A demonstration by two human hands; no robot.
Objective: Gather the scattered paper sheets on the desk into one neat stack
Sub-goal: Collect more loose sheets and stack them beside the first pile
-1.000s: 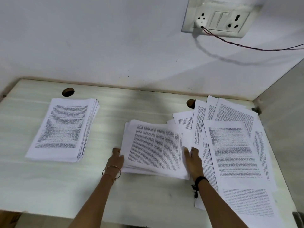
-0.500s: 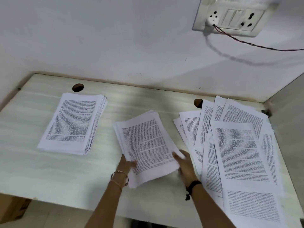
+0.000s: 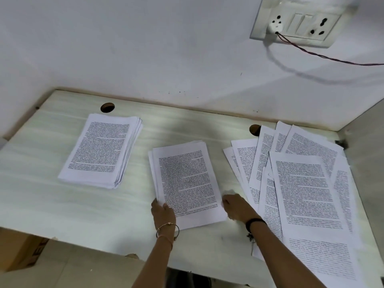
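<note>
Looking down on a pale desk (image 3: 52, 204). At centre, a small bundle of printed sheets (image 3: 187, 179), gripped at its near-left corner by the left hand (image 3: 163, 212), thumb on top. Against its near-right edge, the right hand (image 3: 238, 208) — grip unclear. Left: a neat stack (image 3: 101, 148). Right: loose overlapping sheets (image 3: 301, 188).

You can't read the print on any sheet: too small. The scattered sheets (image 3: 301, 194) half cover a cable hole (image 3: 254, 129) and run off the bottom edge; your right hand (image 3: 236, 208) blurs at the bundle (image 3: 187, 183) — its grip is unclear.
</note>
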